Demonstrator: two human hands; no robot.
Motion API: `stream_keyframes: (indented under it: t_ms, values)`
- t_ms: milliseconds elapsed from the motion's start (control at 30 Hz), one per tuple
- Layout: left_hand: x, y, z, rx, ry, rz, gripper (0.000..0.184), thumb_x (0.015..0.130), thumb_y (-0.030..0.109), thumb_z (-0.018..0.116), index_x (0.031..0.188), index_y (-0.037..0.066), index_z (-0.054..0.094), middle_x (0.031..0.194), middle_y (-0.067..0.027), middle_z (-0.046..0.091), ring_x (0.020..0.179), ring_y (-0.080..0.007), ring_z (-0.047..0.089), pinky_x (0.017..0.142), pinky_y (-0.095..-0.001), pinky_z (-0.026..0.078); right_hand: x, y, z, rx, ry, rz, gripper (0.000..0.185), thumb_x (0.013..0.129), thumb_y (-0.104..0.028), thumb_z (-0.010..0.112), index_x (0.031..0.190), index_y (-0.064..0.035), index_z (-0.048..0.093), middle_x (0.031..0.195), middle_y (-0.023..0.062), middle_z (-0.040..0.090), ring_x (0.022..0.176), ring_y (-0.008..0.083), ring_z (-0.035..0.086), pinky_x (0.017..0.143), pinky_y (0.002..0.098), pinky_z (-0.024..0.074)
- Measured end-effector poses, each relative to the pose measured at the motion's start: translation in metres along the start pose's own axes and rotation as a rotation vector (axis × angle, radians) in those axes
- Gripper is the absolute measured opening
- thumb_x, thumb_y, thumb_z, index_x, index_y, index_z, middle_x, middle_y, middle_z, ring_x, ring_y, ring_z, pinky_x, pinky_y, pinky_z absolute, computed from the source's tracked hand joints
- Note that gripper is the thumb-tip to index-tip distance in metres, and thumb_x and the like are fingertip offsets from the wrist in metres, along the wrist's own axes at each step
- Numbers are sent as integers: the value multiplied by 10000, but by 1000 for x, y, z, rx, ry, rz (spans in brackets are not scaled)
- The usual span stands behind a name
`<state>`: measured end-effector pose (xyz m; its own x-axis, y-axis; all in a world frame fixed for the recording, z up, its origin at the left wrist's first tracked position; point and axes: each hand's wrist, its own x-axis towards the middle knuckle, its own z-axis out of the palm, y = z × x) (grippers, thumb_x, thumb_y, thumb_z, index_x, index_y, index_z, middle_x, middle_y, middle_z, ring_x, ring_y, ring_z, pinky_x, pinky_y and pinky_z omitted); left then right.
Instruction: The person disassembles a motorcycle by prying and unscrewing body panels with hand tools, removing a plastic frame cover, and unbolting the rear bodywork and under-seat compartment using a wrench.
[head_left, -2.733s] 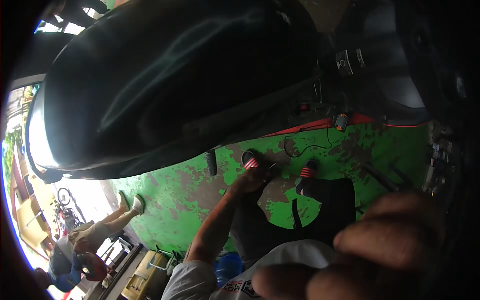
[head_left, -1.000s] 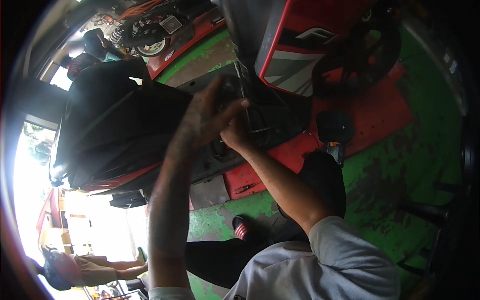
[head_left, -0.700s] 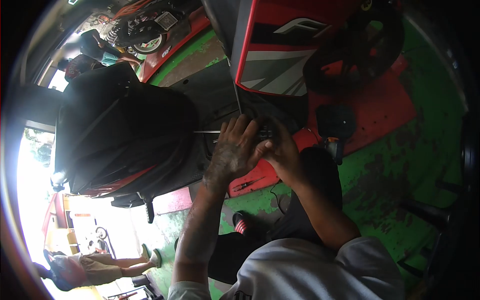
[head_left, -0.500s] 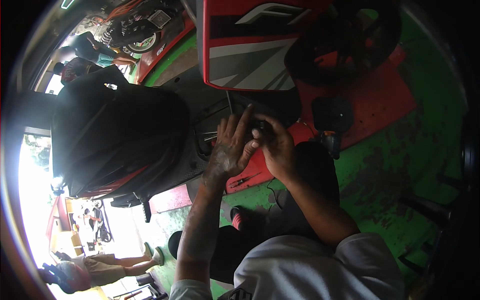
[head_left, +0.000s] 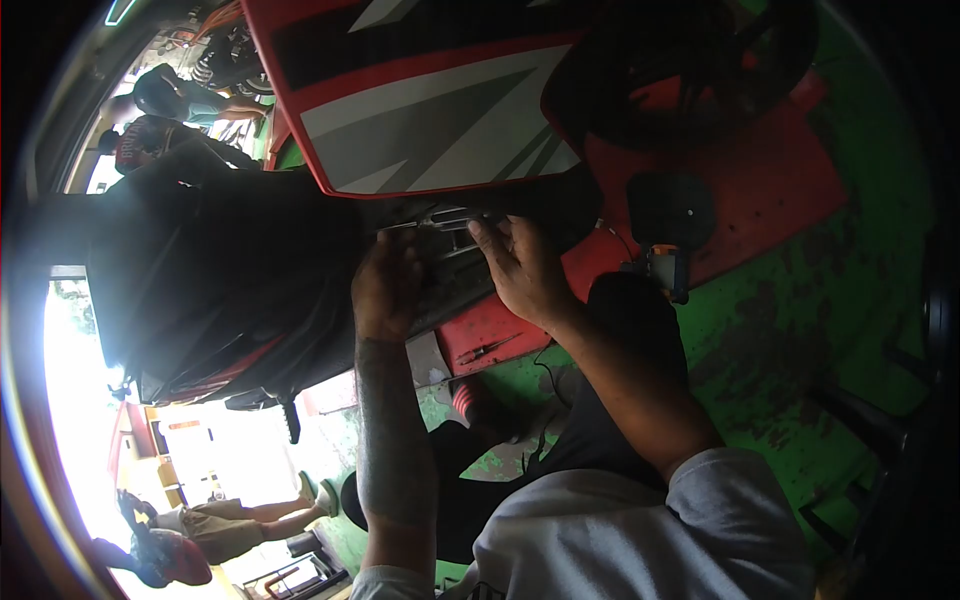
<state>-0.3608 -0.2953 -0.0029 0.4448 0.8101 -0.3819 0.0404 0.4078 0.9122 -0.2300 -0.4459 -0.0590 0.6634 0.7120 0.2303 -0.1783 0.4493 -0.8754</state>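
Currently, bright metal parts [head_left: 452, 220] lie between the left hand [head_left: 388, 285] and right hand [head_left: 525, 265]; whether either hand grips them cannot be determined. From the hands, the red-and-grey panel [head_left: 430, 130] obstructs 12 o'clock; black bodywork [head_left: 235, 270], 9; an orange-edged device [head_left: 664, 268], 3; a slim tool [head_left: 487, 350], 6.

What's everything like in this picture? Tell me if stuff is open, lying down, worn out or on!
Left grip: fingers curled; can't tell how tightly.
Right grip: thumb and fingers close together; what's inside is unclear.
Metal piece: by the right thumb; loose or fixed, can't tell.
Screwdriver: lying down.
Mat: flat, marked.
Floor: paint worn patchy.
Striped sandal: on a foot.
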Motion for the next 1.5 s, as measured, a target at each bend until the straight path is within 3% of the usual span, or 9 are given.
stream_keyframes:
  t_ms: [67, 667, 867, 933, 1067, 1267, 1367, 1433, 1500]
  values:
    - [2, 0, -1, 1, 12, -15, 303, 1011, 348, 604, 1182, 99, 596, 1047, -35, 679, 882, -127, 613, 749, -297, 507, 0, 6, -7, -101, -52, 93, 257, 1067, -167, 507, 1242, 13, 566, 1059, 71, 661, 994, 88, 602, 851, 239, 475]
    - [-7, -3, 5, 52, 50, 60, 246, 1002, 311, 616, 1099, 85, 614, 943, -31, 657, 796, -131, 626, 698, -290, 529, -1, 7, -11, -43, -61, -60, 263, 1077, -175, 487, 1221, 17, 596, 1054, 63, 671, 976, 100, 586, 892, 264, 458]
    - [-3, -6, 3, 31, 45, 79, 252, 1006, 317, 610, 1089, 79, 615, 920, -28, 651, 772, -128, 626, 678, -284, 535, -1, 4, -13, -156, -85, 69, 232, 1078, -191, 491, 1110, 6, 610, 841, -13, 576, 777, 45, 492, 706, 238, 420]
    - [-2, -7, 2, 33, 32, 87, 252, 1008, 318, 608, 1087, 78, 615, 919, -28, 650, 771, -128, 625, 676, -283, 535, 1, 11, -6, -79, 12, -119, 221, 1078, -194, 492, 1063, -7, 609, 738, -42, 477, 673, 30, 391, 599, 245, 345]
    - [-5, -6, 7, 54, 57, 91, 248, 1012, 312, 602, 1079, 74, 616, 919, -29, 650, 770, -129, 624, 667, -280, 537, 1, -1, -8, -119, -3, -115, 217, 1077, -196, 497, 1058, -12, 611, 708, -38, 461, 648, 42, 383, 588, 244, 341]
    - [-2, -7, 7, 23, 50, 88, 248, 1011, 298, 607, 1086, 61, 614, 934, -42, 655, 780, -142, 631, 667, -293, 545, 16, 6, -6, -148, 90, -146, 229, 1062, -216, 530, 1088, -8, 621, 840, 33, 664, 756, 89, 609, 678, 267, 479]
    - [-2, -6, 9, 13, 64, 93, 249, 1010, 290, 609, 1091, 55, 613, 942, -52, 657, 795, -152, 639, 680, -300, 552, 19, -3, -13, -548, 41, -130, 231, 1044, -221, 555, 1086, -12, 645, 857, 56, 703, 789, 126, 676, 694, 283, 514]
    - [-3, -6, 8, 15, 79, 91, 249, 1010, 287, 609, 1094, 52, 612, 944, -56, 658, 804, -158, 643, 691, -305, 556, 19, -7, -12, -423, 42, -69, 314, 1011, -283, 571, 854, -30, 673, 660, 86, 632, 602, 219, 643, 589, 343, 506]
    - [-5, -6, 6, -4, 61, 83, 246, 1009, 279, 610, 1100, 50, 611, 956, -58, 655, 834, -168, 650, 726, -317, 564, 22, -6, -10, -438, 28, -22, 307, 995, -294, 586, 857, -36, 681, 677, 90, 648, 603, 225, 649, 583, 353, 509]
